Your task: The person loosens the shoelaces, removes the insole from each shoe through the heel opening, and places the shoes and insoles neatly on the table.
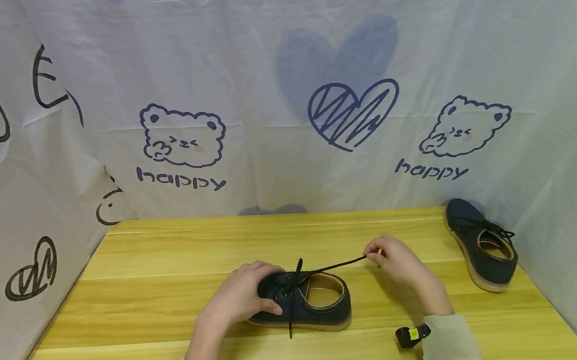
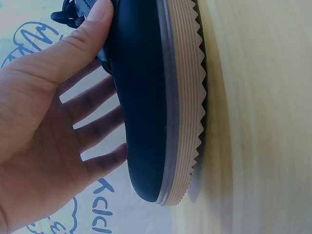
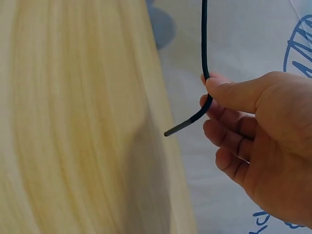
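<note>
A dark navy lace-up shoe (image 1: 314, 317) with a tan sole lies upright on the table, toe to the left. My left hand (image 1: 240, 296) grips it at the toe end. In the left wrist view, the thumb lies along the laced front of the shoe (image 2: 141, 112) and the other fingers reach its far side. With thumb and forefinger, my right hand (image 1: 400, 262) pinches one end of the black shoelace (image 1: 340, 265), which runs taut from the shoe. The lace's tip (image 3: 178, 128) sticks out below those fingers. Another lace end hangs over the shoe's near side.
A matching shoe (image 1: 486, 248), its lace tied in a bow, stands at the right edge of the wooden table (image 1: 166, 251). White printed cloth (image 1: 266, 177) hangs behind the table and along both sides.
</note>
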Available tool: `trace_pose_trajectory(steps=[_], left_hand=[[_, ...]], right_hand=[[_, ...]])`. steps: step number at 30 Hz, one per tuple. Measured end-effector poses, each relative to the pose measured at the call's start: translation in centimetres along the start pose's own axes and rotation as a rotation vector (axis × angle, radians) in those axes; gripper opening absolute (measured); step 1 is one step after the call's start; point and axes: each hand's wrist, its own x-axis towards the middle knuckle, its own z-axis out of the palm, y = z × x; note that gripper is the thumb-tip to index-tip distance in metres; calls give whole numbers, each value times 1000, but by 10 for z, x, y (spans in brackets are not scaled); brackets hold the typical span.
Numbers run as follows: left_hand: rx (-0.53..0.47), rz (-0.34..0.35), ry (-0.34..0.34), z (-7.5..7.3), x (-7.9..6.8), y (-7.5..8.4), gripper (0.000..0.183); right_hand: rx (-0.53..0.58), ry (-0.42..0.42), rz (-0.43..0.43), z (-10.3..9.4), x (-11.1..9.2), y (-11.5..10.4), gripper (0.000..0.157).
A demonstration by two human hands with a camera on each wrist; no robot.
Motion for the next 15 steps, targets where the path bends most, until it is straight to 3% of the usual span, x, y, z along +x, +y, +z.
trace_pose_trajectory(steps=[15], left_hand=[[2, -8, 0, -1, -2, 1, 74]], right_hand=[[-21, -58, 9, 12, 1, 1, 7]])
